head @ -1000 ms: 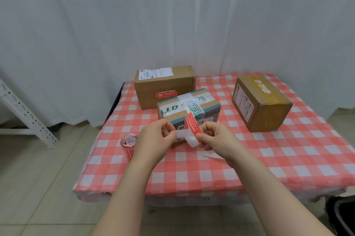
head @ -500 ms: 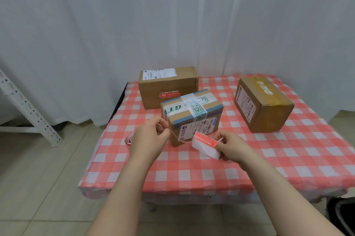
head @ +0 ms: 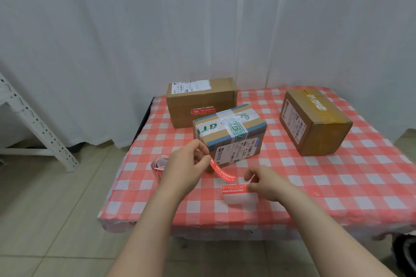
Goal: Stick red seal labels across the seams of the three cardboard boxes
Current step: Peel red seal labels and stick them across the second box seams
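- Since one second ago the two hands have come apart: they were together in front of the middle box, and now the red seal label (head: 222, 171) is peeled free from its backing strip (head: 241, 198).
- The left hand (head: 184, 167) pinches one end of this label between thumb and fingers. The rest of it hangs free toward the right, in the air in front of the taped cardboard box (head: 229, 134).
- The right hand (head: 269, 184) has lowered and grips the white backing strip, fingers curled. A second red label (head: 234, 189) is on the strip. The strip is low over the counter (head: 337, 175); I cannot tell if it touches the checked cloth.
- The taped box stands in the middle of the counter, with green and white tape across its top.
- The rear cardboard box (head: 202, 98) stands just behind it, and a stuck red label (head: 203, 111) is on its front face.
- The third cardboard box (head: 315, 123) stands well apart to the right, turned at an angle.
- A roll of labels (head: 158, 164) lies on the counter near the left wrist.
- A white curtain (head: 112, 40) hangs behind, and a white metal frame (head: 36, 123) stands on the floor at the left.
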